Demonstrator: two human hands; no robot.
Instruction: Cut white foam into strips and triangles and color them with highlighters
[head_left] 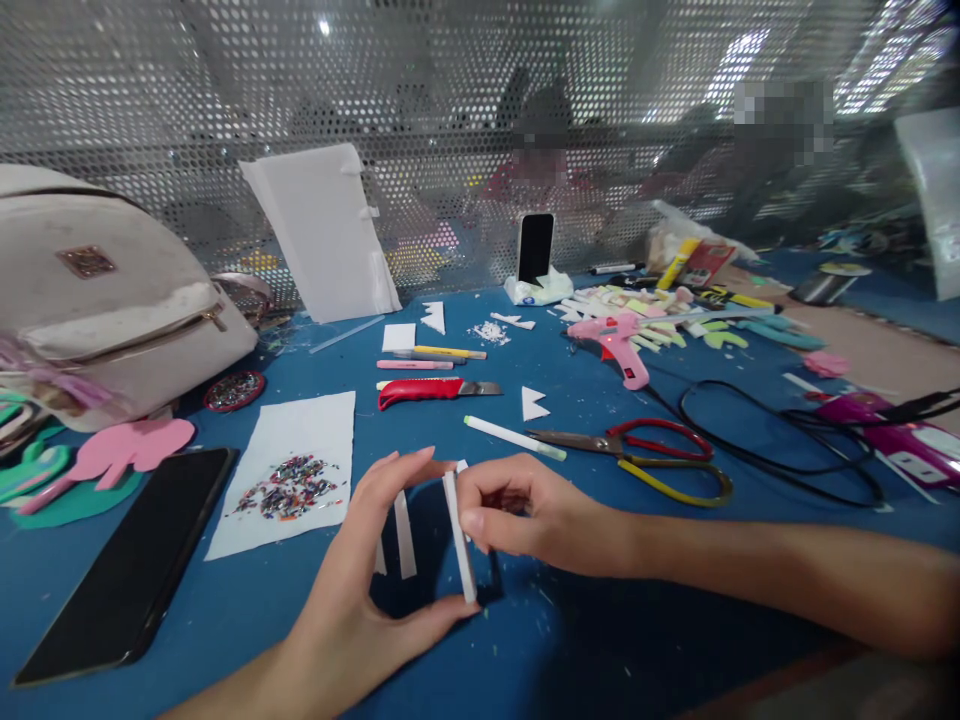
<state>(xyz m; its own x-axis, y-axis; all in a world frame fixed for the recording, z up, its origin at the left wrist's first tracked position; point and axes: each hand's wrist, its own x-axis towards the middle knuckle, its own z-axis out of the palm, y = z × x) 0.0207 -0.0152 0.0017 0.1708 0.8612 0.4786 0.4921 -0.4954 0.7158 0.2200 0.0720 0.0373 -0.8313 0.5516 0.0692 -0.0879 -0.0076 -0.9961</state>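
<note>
My left hand (352, 565) spans a narrow white foam-like strip (460, 550), its thumb at the near end and its fingertips at the far end. The strip stands on edge just above the blue table. From the right, my right hand (529, 510) pinches the strip's side with curled fingers and thumb; part of the strip is hidden behind them. Flat on the table, framed by my left hand, lies a thin white strip (405, 535), with another partly covered by the hand. A white-barrelled pen (517, 440) rests beyond my right hand, close to red-and-yellow-handled scissors (652, 450).
A red utility knife (427, 392) lies ahead. Leftward are a paper (322, 425) bearing shiny bits, a black phone (135, 560) and a backpack (112, 290). To the right, a pink glue gun (619, 345) trails its cable beside a purple power strip (892, 435).
</note>
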